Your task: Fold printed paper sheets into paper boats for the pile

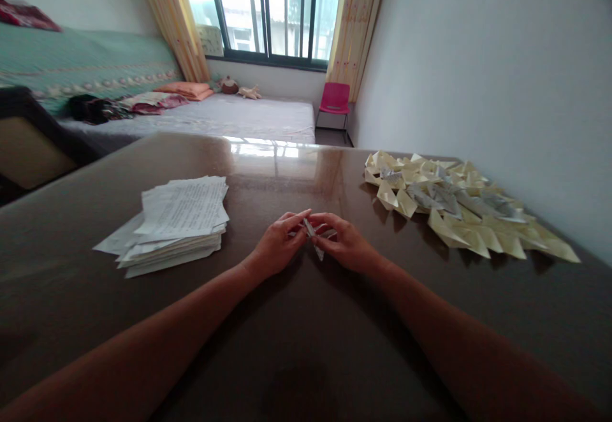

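Note:
Between my two hands, over the middle of the table, is a small folded piece of paper (pixel 319 253), seen nearly edge-on. My left hand (pixel 281 240) pinches its left side with thumb and fingers. On the other side my right hand (pixel 345 241) grips it, the thumb pressed near its middle. Fingers cover much of the paper, so its full shape is hidden. To the left lies a stack of printed sheets (pixel 184 211), loosely squared. A pile of folded paper pieces (pixel 447 199), mostly pale yellow with some grey printed ones, spreads out on the right.
The glossy brown table (pixel 268 358) carries all the paper. A wall (pixel 478 58) runs along its right side. Beyond the far edge stand a bed (pixel 268 116) and a pink chair (pixel 335 99) below a window. A dark-framed chair (pixel 38 135) is at the left.

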`<state>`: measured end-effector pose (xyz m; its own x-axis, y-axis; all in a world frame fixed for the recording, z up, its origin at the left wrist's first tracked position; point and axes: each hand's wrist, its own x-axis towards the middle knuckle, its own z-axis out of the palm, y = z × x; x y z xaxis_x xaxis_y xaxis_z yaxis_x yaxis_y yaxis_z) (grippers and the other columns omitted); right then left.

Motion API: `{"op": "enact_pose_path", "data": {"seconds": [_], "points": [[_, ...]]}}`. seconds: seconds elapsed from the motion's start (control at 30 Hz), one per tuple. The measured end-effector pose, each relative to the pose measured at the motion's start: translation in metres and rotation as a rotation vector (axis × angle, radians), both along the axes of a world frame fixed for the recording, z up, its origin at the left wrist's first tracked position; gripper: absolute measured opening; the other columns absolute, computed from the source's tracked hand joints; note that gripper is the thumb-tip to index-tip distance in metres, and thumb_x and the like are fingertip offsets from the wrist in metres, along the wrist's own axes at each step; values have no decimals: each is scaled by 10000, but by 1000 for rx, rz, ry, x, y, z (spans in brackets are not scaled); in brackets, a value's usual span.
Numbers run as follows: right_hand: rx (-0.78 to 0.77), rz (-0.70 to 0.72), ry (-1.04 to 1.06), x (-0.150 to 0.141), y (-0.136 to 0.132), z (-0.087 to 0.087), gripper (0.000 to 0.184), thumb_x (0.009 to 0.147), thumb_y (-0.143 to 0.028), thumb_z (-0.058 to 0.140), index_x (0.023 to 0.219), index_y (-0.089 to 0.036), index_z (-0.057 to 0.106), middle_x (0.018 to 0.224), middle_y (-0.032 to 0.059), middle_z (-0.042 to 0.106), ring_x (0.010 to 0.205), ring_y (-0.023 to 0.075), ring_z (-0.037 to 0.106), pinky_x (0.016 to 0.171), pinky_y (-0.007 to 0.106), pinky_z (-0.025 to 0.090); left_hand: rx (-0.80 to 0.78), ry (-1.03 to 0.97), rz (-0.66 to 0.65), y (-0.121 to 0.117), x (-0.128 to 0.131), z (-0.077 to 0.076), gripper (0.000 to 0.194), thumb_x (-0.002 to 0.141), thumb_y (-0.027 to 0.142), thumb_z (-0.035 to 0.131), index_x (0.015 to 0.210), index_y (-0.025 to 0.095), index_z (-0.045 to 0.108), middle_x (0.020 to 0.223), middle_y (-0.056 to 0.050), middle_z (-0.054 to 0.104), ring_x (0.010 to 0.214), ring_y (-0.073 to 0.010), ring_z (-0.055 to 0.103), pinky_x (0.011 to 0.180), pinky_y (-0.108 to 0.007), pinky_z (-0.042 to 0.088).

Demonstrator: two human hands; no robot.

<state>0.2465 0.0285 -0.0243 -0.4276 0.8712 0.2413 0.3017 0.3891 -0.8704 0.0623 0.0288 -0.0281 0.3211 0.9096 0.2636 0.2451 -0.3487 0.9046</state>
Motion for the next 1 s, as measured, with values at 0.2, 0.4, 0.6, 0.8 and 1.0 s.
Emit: {"op": "enact_pose_path", "data": {"seconds": [0.2,0.4,0.6,0.8,1.0], "points": [[94,-91,-59,-8,-7,3,366,773,-179,608,1137,-189,571,1071,73,633,877,164,619,626,243,509,95,33,19,-8,5,6,416,860,206,517,1271,173,572,1014,-57,557,857,-123,613,770,-249,547],[16,-12,29,-12,-8,4,261,836,-195,553,1096,-181,569,1022,63,654,868,162,637,661,254,508,197,117,57,-13,7,8,443,836,166,514,1276,170,568,971,-49,563,851,-124,591,773,-259,548],[-255,171,238,1,2,7,293,803,-318,668,1041,-155,617,971,60,674,894,172,633,803,304,489,220,131,55,-15,7,11,439,825,162,525,1260,160,582,956,-47,566,836,-124,591,770,-266,551],[-259,185,255,2,2,10,279,793,-327,676,1002,-145,641,959,57,668,860,155,617,786,286,473,228,104,37,-16,9,13,429,811,126,517,1225,188,606,956,-33,553,826,-112,598,763,-252,559],[-192,212,176,6,3,13,229,828,-264,596,1012,-134,635,902,40,660,810,136,614,751,267,476,275,154,41,-17,8,13,414,814,121,520,1207,204,620,955,-35,562,845,-123,593,752,-247,552]]}}
